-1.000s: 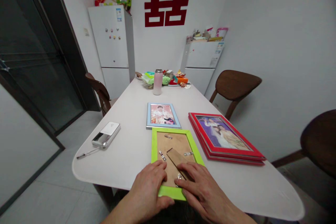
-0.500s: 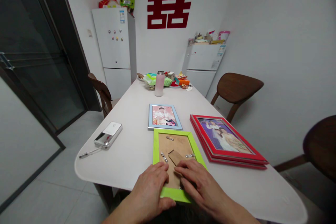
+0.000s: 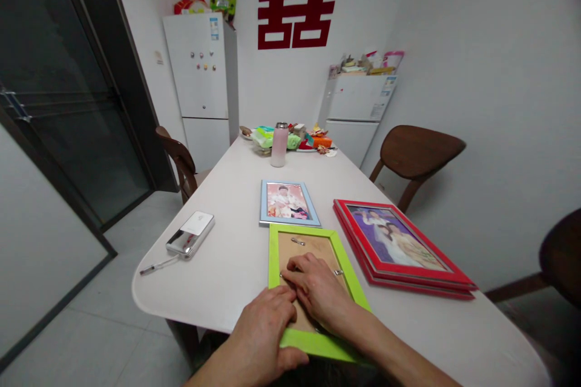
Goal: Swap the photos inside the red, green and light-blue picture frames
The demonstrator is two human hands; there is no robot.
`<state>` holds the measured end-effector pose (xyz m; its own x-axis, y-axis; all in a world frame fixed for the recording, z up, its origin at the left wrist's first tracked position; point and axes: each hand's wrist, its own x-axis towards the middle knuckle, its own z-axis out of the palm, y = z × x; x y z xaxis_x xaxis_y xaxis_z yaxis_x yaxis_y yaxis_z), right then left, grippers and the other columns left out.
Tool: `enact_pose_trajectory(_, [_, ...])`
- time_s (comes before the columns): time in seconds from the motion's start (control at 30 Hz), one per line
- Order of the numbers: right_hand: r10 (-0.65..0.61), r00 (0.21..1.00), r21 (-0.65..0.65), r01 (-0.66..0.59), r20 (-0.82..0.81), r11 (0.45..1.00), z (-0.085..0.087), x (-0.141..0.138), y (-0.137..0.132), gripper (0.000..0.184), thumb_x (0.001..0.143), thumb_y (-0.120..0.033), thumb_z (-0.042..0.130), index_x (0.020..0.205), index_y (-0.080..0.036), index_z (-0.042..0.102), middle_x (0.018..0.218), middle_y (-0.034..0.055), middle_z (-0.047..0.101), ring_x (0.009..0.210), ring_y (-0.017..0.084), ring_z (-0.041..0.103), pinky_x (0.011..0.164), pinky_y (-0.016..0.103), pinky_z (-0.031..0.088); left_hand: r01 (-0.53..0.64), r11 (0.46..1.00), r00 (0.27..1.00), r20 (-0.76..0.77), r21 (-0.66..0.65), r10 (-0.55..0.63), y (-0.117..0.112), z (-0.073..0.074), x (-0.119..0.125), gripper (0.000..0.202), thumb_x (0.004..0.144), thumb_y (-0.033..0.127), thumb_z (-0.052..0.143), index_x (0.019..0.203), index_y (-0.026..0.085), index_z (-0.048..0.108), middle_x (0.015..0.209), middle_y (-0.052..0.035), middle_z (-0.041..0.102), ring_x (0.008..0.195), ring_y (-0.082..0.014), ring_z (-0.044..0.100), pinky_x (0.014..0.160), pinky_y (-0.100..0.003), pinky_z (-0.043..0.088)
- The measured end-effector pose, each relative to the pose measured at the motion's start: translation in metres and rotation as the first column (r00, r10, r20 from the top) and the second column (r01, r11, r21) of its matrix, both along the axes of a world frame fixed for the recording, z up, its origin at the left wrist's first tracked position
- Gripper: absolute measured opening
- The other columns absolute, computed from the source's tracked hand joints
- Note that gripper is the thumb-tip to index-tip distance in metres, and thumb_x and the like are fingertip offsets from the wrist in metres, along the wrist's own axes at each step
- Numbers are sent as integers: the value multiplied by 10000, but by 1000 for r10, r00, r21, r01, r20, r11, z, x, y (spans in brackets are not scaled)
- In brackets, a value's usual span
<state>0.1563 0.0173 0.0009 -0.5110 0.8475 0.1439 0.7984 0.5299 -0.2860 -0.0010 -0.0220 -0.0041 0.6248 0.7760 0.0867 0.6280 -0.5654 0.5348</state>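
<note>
At the surface's near edge [image 3: 200, 322], the left hand [image 3: 265, 326] grips a green frame [image 3: 324, 346]; the right hand [image 3: 320, 290] touches its backing [image 3: 316, 243], grip unclear from here.

A face-down picture frame [image 3: 318, 244] is lying at the near edge of the worktop [image 3: 236, 242], with a single face-up picture frame [image 3: 287, 202] just behind it and a stack of picture frames [image 3: 402, 248] resting to its right. A power bank [image 3: 190, 236] is lying to the left, and farther back a flask [image 3: 279, 146] is standing before a heap of packages [image 3: 295, 141]. Beyond the worktop, a left-hand refrigerator [image 3: 200, 81] and a right-hand refrigerator [image 3: 356, 98] are standing.
</note>
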Motion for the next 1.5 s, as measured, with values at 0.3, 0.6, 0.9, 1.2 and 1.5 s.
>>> enact_pose_trajectory(0.3, [8,999,0,-8,-39,1000,2,1,-1,188,788,-202,424,790,-208,612,824,32,538,820,163,413,695,286,288,-22,1000,999,-34,-16,21,0,2,0,437,546,356,722,900,175,542,1214,-56,467,1127,-189,379,956,-271,278])
enact_pose_trajectory(0.6, [-117,982,34,123,-147,992,-2,9,16,250,756,-152,413,905,-199,608,871,47,576,843,157,483,740,272,352,-27,997,998,-66,-67,23,-1,7,2,401,557,332,707,890,166,557,1256,-79,421,1168,-212,337,972,-323,261])
enact_pose_trajectory(0.9, [-473,872,30,480,-128,877,-14,16,71,226,742,-318,454,651,-179,607,692,50,631,659,154,545,575,242,333,-17,996,999,-45,-92,13,-2,7,2,424,556,294,704,924,146,554,1259,-89,416,1177,-219,325,983,-336,250])
enact_pose_trajectory(1.2, [-580,808,-32,580,-107,814,-15,17,87,122,664,-280,524,622,-184,588,643,45,623,596,155,532,492,235,271,-14,992,996,-84,-126,3,-1,12,3,590,563,266,691,1085,92,477,1258,-121,409,1183,-234,313,997,-362,226])
enact_pose_trajectory(1.5, [-491,809,-84,492,-322,866,-7,20,73,221,705,-322,455,602,-164,569,594,32,607,568,143,530,524,229,332,7,999,989,-148,-39,-13,-3,0,19,561,528,367,716,997,135,512,1280,-149,366,1196,-282,276,991,-490,147])
